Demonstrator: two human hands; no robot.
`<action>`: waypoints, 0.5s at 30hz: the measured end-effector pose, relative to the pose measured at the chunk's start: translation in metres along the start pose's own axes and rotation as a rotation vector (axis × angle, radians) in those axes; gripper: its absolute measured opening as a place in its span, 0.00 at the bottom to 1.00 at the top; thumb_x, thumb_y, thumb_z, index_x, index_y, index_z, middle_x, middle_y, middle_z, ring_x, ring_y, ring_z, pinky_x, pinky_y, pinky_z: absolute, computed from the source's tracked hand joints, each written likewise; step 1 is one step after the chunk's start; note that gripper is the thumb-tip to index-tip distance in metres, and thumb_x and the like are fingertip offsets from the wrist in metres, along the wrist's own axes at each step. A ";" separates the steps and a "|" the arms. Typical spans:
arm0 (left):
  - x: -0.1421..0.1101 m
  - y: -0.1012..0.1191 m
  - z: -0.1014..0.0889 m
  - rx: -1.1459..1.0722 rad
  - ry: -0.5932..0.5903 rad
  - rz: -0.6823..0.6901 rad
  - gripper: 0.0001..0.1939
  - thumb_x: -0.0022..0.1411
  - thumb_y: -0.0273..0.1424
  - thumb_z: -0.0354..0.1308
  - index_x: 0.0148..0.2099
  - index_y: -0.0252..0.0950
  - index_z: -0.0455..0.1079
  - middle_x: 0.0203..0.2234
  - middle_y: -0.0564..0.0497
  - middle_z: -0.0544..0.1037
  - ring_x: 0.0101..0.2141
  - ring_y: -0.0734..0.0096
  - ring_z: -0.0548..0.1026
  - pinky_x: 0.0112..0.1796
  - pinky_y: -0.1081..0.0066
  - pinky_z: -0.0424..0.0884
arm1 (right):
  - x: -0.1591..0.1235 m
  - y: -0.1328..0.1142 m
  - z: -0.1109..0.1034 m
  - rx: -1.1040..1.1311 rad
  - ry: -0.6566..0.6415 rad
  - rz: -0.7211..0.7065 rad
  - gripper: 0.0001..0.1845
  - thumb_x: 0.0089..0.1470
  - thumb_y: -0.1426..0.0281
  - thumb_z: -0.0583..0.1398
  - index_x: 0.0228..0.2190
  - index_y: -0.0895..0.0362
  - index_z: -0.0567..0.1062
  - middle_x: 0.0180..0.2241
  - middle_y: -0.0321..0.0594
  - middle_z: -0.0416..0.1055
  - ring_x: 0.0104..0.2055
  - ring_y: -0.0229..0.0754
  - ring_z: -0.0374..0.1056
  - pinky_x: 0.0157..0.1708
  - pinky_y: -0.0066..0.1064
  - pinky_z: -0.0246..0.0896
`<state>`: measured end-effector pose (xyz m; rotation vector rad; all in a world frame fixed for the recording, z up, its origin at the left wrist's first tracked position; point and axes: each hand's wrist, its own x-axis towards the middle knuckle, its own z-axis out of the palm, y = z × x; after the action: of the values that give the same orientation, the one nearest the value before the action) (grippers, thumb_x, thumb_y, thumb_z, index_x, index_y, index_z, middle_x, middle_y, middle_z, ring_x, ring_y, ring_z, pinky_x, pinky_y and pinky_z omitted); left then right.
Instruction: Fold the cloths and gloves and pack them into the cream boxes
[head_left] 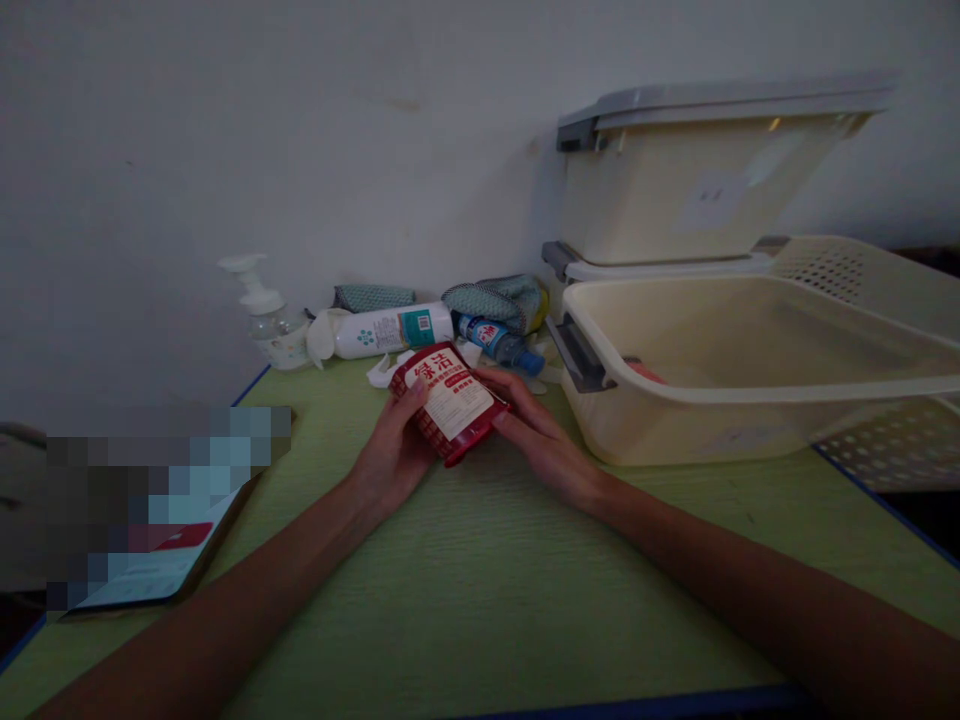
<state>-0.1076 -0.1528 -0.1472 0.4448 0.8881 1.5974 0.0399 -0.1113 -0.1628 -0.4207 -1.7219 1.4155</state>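
Note:
Between my two hands is a red bottle (459, 398) with a pale label and printed characters, its flat face turned up towards me. My left hand (397, 440) is closed round its left side, the thumb lying on the label. On the right side, my right hand (536, 430) grips it with the thumb near the lower right corner. The bottle is held tilted above the green table (450, 600). Its underside and most of my fingers are hidden behind it.
Behind the bottle lie a white bottle (394, 330), a blue-capped bottle (502, 345) and grey-green cloths (495, 300). A pump bottle (270, 320) stands at back left. Cream tub (690, 435) and lidded box (660, 190) are right. A tablet (165, 560) lies left.

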 end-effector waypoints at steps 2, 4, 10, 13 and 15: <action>0.000 -0.001 0.000 -0.003 -0.008 0.010 0.10 0.59 0.26 0.54 0.44 0.35 0.68 0.34 0.48 0.78 0.39 0.63 0.76 0.48 0.61 0.69 | 0.000 0.003 -0.001 0.066 -0.005 0.027 0.19 0.55 0.64 0.54 0.49 0.49 0.65 0.54 0.36 0.62 0.58 0.42 0.54 0.58 0.40 0.46; 0.001 -0.001 0.000 -0.005 -0.012 0.018 0.10 0.60 0.29 0.53 0.45 0.35 0.68 0.37 0.47 0.78 0.43 0.62 0.75 0.49 0.60 0.68 | -0.001 0.005 -0.002 0.140 -0.025 0.051 0.21 0.54 0.63 0.54 0.50 0.49 0.65 0.56 0.36 0.60 0.60 0.44 0.53 0.58 0.43 0.46; -0.001 0.004 0.007 -0.033 -0.027 0.053 0.16 0.65 0.36 0.46 0.50 0.35 0.66 0.44 0.46 0.75 0.49 0.62 0.71 0.51 0.62 0.66 | -0.006 -0.004 0.002 0.016 -0.021 0.053 0.34 0.49 0.67 0.61 0.56 0.46 0.57 0.63 0.36 0.46 0.63 0.45 0.46 0.58 0.43 0.47; -0.002 0.007 0.009 -0.060 -0.054 0.025 0.16 0.65 0.31 0.43 0.50 0.32 0.67 0.44 0.44 0.75 0.45 0.64 0.72 0.49 0.63 0.68 | -0.005 -0.004 0.002 -0.034 0.041 0.025 0.27 0.52 0.66 0.59 0.53 0.48 0.60 0.60 0.39 0.52 0.61 0.45 0.51 0.58 0.43 0.48; -0.001 0.007 0.007 -0.051 -0.061 0.000 0.15 0.64 0.26 0.43 0.46 0.31 0.69 0.40 0.45 0.76 0.40 0.67 0.74 0.46 0.66 0.70 | -0.002 -0.001 0.001 0.028 0.108 0.039 0.22 0.52 0.64 0.58 0.49 0.48 0.61 0.57 0.39 0.56 0.58 0.44 0.54 0.57 0.44 0.51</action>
<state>-0.1071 -0.1515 -0.1372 0.4555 0.7994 1.5948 0.0407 -0.1138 -0.1630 -0.5089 -1.6139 1.4172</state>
